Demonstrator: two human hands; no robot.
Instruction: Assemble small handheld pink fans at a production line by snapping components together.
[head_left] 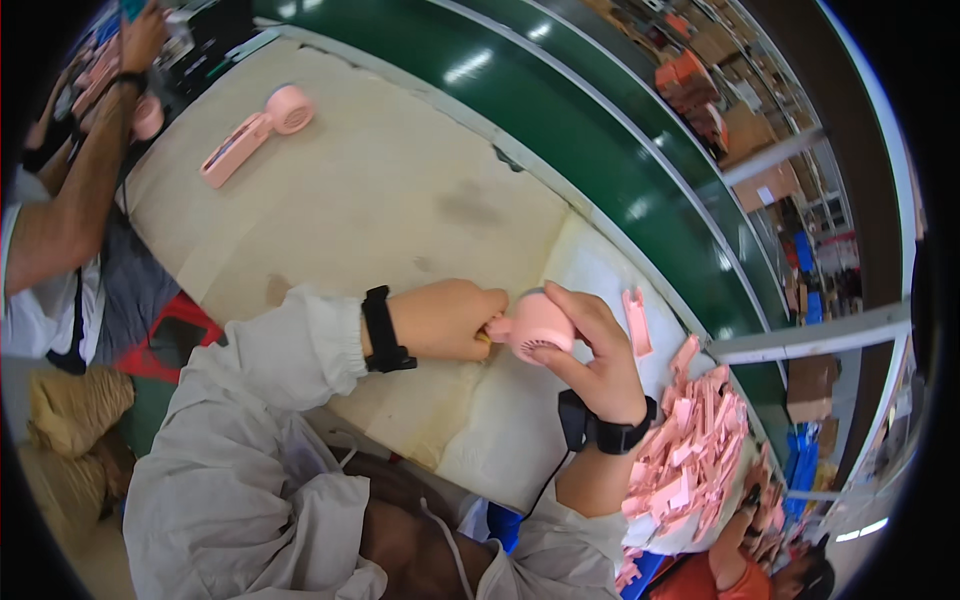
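Note:
A pink handheld fan (541, 329) with a round, slotted head is held between my hands above the table. My right hand (600, 362) grips its head, thumb near the slots and fingers over the far side. The fingers of my left hand (450, 318) close round the narrow handle end, hiding most of it. A small yellowish bit shows by those fingertips, too small to name. Farther off at the upper left lies another pink fan (287, 108), its handle showing an open channel. Right of my right hand is a single pink handle cover (637, 322).
Many loose pink plastic parts (690, 440) are heaped to the right on the pale table (360, 200). A green conveyor belt (600, 130) with metal rails runs along the far side. Co-workers sit at the left (70, 220) and lower right (735, 570). A red stool (175, 335) stands at left.

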